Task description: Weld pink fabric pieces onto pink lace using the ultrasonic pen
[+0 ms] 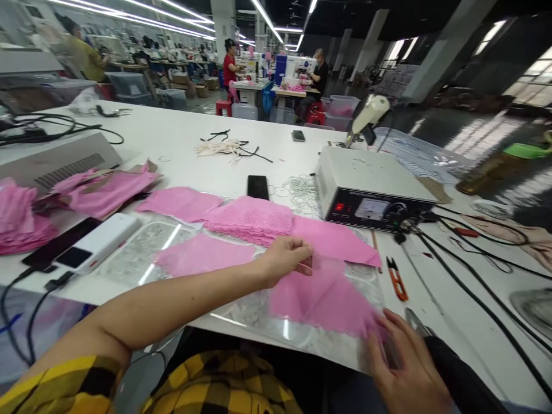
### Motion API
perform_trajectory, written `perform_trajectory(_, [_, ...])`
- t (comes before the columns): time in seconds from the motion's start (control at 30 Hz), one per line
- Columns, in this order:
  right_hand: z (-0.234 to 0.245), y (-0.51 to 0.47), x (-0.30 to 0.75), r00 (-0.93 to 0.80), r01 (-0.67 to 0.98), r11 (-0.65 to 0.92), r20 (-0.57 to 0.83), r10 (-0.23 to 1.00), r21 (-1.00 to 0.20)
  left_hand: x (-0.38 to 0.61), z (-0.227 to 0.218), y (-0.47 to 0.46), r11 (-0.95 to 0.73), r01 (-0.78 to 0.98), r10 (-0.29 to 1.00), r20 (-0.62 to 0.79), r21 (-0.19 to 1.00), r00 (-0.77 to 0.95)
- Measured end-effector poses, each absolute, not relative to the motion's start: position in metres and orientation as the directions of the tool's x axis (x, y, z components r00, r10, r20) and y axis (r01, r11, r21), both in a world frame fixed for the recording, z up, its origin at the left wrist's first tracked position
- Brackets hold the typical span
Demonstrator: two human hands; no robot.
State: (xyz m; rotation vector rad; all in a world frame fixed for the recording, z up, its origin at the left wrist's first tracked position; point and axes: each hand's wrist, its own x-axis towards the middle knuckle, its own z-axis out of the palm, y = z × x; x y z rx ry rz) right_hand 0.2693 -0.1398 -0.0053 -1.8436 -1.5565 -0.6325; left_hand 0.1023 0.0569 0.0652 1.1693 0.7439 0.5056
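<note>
On the white table (164,135) before the control box (366,187), your left hand (284,261) pinches pink cloth (321,296); your right hand (405,365)'s grip is unclear. Beyond the control box, a person in red (230,66) stands.

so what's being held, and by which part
A pink cloth piece: the left hand pinches its upper edge; the right hand touches its lower right corner, grip unclear.

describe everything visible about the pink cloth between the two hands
The pink cloth is a plain, thin-looking, slightly sheer piece with faint creases, partly blurred. It spreads at a slant over a grey mottled sheet, its far part seeming to overlap another pink piece. The left grip appears to pinch its far edge; the right grip touches its near right corner.
</note>
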Motion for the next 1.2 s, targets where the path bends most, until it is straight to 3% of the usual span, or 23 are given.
perform_trajectory(0.13, [0.018,-0.125,0.251,0.090,0.988,0.028,0.715,0.694,-0.151,0.045,0.074,0.077,0.424,-0.156,0.808,-0.294,0.892,0.511])
perform_trajectory(0.3, [0.023,-0.078,0.220,-0.045,0.943,0.244,0.636,0.771,-0.229,-0.030,0.069,0.086,0.391,-0.362,0.912,-0.305,0.846,0.272])
perform_trajectory(0.47, [0.014,-0.032,0.192,-0.097,0.908,0.290,0.522,0.847,-0.301,-0.085,0.047,0.077,0.381,-0.458,0.922,-0.369,0.803,0.120])
perform_trajectory(0.63, [0.014,-0.020,0.168,-0.159,0.849,0.328,0.391,0.907,-0.414,-0.112,0.031,0.066,0.381,-0.485,0.917,-0.390,0.787,0.086])
perform_trajectory(0.97, [0.018,0.012,0.153,0.029,0.879,0.051,0.160,0.987,-0.474,-0.116,0.021,0.058,0.286,-0.317,0.956,-0.247,0.904,0.158])
perform_trajectory(1.2, [0.032,0.015,0.149,0.080,0.787,-0.043,0.032,0.996,-0.616,-0.135,0.025,0.053,0.025,0.058,0.988,-0.034,0.998,0.152])
